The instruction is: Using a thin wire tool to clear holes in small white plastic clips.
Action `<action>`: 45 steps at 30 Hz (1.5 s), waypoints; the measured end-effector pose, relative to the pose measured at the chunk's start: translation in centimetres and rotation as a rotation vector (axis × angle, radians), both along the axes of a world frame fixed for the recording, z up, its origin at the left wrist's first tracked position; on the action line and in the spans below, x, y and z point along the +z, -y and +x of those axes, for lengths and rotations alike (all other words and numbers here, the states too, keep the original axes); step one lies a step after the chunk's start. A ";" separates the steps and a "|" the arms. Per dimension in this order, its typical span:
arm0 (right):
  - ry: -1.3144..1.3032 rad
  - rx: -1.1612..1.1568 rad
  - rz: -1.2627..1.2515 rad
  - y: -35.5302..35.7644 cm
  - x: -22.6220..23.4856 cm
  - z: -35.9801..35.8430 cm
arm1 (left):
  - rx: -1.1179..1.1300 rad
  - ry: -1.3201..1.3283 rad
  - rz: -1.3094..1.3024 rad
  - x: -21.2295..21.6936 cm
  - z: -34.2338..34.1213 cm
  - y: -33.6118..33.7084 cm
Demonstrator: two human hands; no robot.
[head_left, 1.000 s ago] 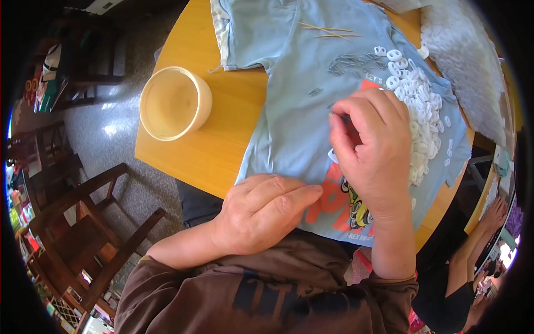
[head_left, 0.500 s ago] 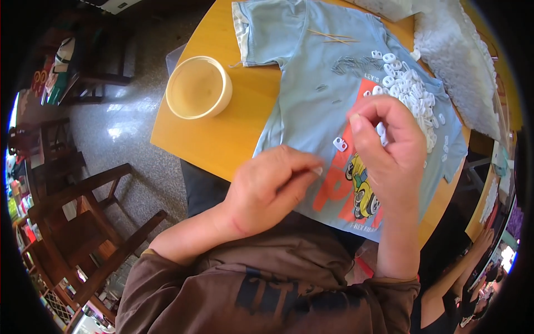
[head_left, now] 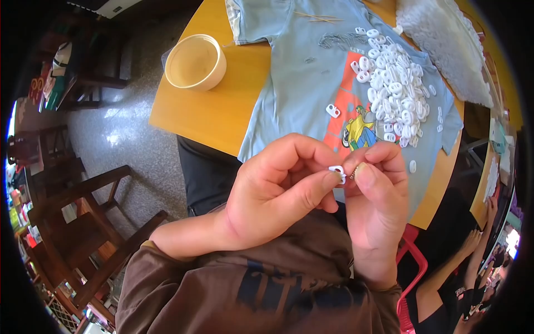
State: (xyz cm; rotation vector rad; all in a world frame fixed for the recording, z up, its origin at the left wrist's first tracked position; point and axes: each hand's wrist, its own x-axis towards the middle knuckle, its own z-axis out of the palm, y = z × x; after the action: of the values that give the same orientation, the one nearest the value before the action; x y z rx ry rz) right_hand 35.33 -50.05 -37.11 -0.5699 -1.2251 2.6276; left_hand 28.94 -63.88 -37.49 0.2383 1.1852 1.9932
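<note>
My left hand (head_left: 283,192) pinches a small white plastic cord-lock piece (head_left: 336,171) between thumb and fingertips. Close against it, my right hand (head_left: 375,192) grips a tiny metal coil spring (head_left: 352,174) with thumb and forefinger. Both hands are held above the near edge of a light blue T-shirt (head_left: 300,83) spread over the table. Beyond my right hand lies a heap of white oval cord-lock pieces (head_left: 397,89) with holes. A single white piece (head_left: 332,111) rests apart on the shirt's orange print. Farther up, a patch of small grey springs (head_left: 340,41) lies on the cloth.
A round cream tub (head_left: 196,62) stands on the yellow table (head_left: 206,119) to the left. Thin wooden sticks (head_left: 318,18) lie at the shirt's top. A translucent bag (head_left: 445,47) bulges at the far right. Another person's hands (head_left: 473,242) show at the right; wooden chairs (head_left: 89,222) stand left.
My hands, apart before, have come together. The right hand has moved down and toward the left one, uncovering the heap. The white piece and the spring now show at the fingertips.
</note>
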 end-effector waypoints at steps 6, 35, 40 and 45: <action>0.067 -0.076 -0.218 1.5 0.0 1.3 | 0.113 -0.334 -0.053 -0.6 1.6 -0.2; -0.222 -0.274 0.414 3.7 -1.7 2.0 | 0.267 -0.333 -0.050 -1.0 3.2 -0.7; -0.188 -0.277 0.403 3.7 -1.6 2.2 | 0.278 -0.307 -0.064 -1.0 3.5 -0.8; -0.210 -0.243 0.577 2.9 -2.1 2.4 | 0.165 -0.508 -0.152 -1.1 3.1 -0.2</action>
State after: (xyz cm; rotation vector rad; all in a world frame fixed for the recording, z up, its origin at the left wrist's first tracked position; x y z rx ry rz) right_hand 37.75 -52.96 -39.26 -0.3023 -1.6239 1.9444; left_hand 32.02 -63.71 -38.58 0.6126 1.7137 2.0332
